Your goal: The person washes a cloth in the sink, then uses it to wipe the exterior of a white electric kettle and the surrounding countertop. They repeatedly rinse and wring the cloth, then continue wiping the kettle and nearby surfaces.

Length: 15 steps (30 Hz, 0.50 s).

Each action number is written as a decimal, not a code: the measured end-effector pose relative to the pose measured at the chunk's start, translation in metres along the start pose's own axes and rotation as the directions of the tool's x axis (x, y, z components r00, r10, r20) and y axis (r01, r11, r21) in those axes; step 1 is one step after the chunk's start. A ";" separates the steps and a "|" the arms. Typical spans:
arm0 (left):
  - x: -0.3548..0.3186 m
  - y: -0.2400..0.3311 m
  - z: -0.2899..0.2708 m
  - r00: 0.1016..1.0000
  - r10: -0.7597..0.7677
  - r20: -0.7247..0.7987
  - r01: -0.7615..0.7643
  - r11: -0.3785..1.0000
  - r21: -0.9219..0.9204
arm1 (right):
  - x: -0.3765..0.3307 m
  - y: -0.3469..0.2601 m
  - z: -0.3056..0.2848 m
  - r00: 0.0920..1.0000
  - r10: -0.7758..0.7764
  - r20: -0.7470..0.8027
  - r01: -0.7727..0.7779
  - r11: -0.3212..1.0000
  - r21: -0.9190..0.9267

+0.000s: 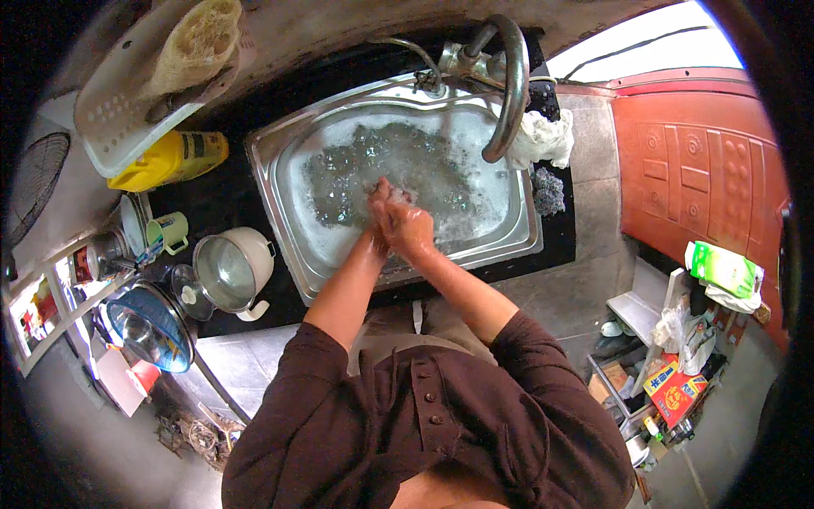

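Both my hands are pressed together over the soapy water in the steel sink (273, 182). My left hand (381, 197) is partly covered by my right hand (408, 229), whose fingers curl in against it. Both look closed, and wet suds cling around the fingers. Whatever may be between them is hidden. Grey water (339, 165) ringed by white foam fills the basin, and nothing below its surface can be made out. A curved metal faucet (515, 85) arches over the sink's far right corner.
Left of the sink stand a lidless cream pot (261, 261), a green mug (169, 231) and a yellow bottle (182, 161). A white basket (106, 127) holds a loofah (199, 42). A white cloth (543, 140) and a grey scrubber (549, 192) lie right of the sink.
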<state>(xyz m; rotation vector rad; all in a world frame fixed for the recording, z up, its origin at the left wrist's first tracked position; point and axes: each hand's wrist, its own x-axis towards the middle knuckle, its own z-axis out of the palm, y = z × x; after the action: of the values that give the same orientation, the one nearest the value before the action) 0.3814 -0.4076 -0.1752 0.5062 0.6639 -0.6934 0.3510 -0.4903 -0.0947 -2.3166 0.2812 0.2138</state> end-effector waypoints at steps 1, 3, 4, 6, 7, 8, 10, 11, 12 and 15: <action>0.005 0.000 -0.027 0.988 -0.040 0.151 0.038 0.999 0.015 | -0.007 -0.010 -0.002 0.999 -0.052 -0.005 0.052 0.998 0.016; -0.004 -0.011 -0.005 0.999 -0.028 -0.035 0.030 0.999 0.039 | 0.003 0.012 -0.001 0.997 -0.006 -0.075 0.013 0.995 0.095; -0.010 -0.017 0.022 0.932 0.060 -0.358 -0.038 0.997 0.068 | 0.017 0.027 -0.003 0.993 0.011 -0.120 0.006 0.991 0.136; -0.024 -0.009 0.027 0.944 0.116 -0.308 0.004 0.932 0.363 | 0.042 0.077 0.001 0.967 0.185 -0.176 -0.200 0.977 -0.077; -0.029 0.002 0.032 0.964 0.147 -0.222 -0.029 0.885 0.464 | 0.044 0.090 0.003 0.977 0.185 -0.108 -0.194 0.978 -0.075; -0.036 0.015 0.033 0.974 0.177 -0.144 -0.070 0.832 0.550 | 0.042 0.081 -0.006 0.974 0.108 -0.201 -0.100 0.994 0.049; -0.033 0.047 0.005 0.902 0.432 -0.014 -0.295 0.639 0.711 | 0.030 0.042 -0.040 0.917 -0.012 -0.398 0.128 0.955 0.267; -0.019 0.057 -0.024 0.800 0.595 0.077 -0.422 0.468 0.777 | 0.027 0.044 -0.040 0.933 -0.035 -0.358 0.141 0.951 0.274; -0.016 0.048 -0.028 0.619 0.775 0.125 -0.431 0.203 0.879 | 0.025 0.051 -0.037 0.930 -0.142 -0.340 0.212 0.961 0.177; -0.027 0.015 -0.037 0.625 0.779 0.046 -0.198 0.101 0.975 | 0.015 0.089 -0.007 0.922 -0.328 -0.208 0.306 0.943 -0.130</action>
<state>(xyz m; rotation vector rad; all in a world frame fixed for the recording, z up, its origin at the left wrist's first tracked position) 0.3623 -0.3639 -0.1782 2.0655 0.3996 -0.1188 0.3422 -0.5576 -0.1549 -2.4431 0.0023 -0.2061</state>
